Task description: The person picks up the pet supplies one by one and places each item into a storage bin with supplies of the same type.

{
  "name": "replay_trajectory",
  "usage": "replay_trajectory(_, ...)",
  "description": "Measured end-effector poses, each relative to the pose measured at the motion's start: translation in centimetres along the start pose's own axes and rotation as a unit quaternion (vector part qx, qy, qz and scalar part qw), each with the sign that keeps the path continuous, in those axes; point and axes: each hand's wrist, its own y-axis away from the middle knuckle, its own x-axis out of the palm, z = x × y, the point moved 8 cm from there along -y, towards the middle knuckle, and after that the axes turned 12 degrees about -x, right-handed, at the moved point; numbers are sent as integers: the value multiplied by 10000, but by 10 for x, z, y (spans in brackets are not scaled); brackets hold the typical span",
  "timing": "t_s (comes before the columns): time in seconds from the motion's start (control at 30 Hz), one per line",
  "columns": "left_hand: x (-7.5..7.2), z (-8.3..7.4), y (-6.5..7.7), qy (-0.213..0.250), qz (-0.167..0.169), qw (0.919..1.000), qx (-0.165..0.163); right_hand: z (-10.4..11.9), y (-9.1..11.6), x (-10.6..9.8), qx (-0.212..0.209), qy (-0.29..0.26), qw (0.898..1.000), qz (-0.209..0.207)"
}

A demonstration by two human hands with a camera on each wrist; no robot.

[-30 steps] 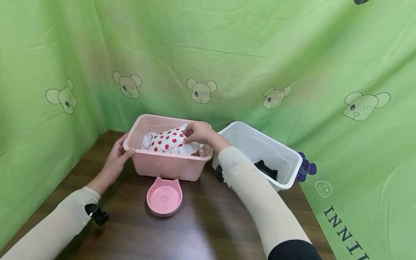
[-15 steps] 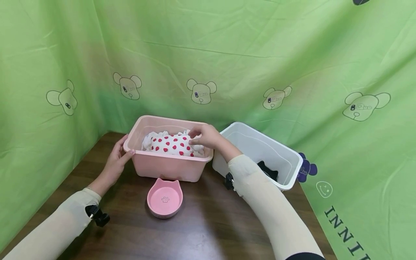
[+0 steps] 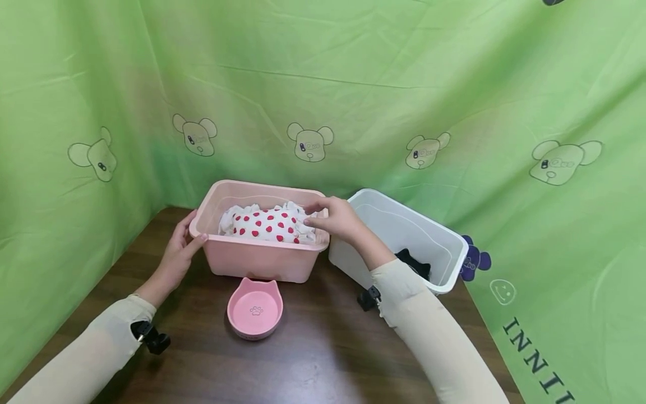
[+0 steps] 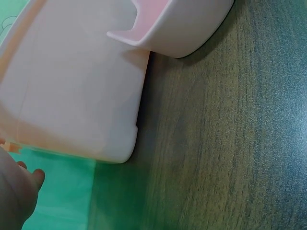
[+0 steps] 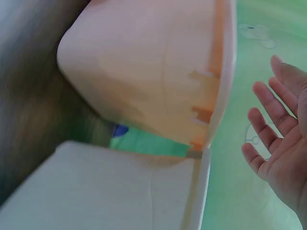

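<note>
A pink plastic bin [image 3: 262, 259] stands at the back of the table, holding a ruffled white cloth item with red spots [image 3: 267, 225]. My left hand [image 3: 178, 247] grips its left end, thumb at the front corner of the rim and fingers along the side; only part of that hand [image 4: 19, 187] shows in the left wrist view. Over the bin's right end is my right hand [image 3: 337, 217], nothing in it. In the right wrist view the right hand [image 5: 280, 127] has its fingers spread and loosely bent, beyond the rim.
A white bin [image 3: 404, 224] stands angled at the right, with a black, cat-eared object [image 3: 414, 264] inside. In front of the pink bin sits a pink cat-eared bowl [image 3: 255, 310] with a paw print. Green printed fabric [image 3: 323, 73] hangs behind the table [image 3: 323, 348].
My right hand has let go of the spotted cloth and drawn back to the right. The cloth now lies flatter in the pink bin. My left hand stays at the rim.
</note>
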Motion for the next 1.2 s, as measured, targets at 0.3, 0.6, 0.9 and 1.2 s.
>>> replay_trajectory(0.3, 0, -2, 2, 19, 3, 10000, 24, 7, 27, -10, -156, -409, 9976, -529)
replay_trajectory(0.6, 1, 0, 4, -15, -8, 10000, -34, 12, 57, -11, -229, -446, 9947, -900)
replay_trajectory(0.9, 0, -2, 4, 40, 7, 10000, 27, 14, 79, -4, -178, -677, 9901, -1220)
replay_trajectory(1.2, 0, -2, 3, -11, 13, 10000, 11, 23, 92, 5, -339, -623, 9878, -1389)
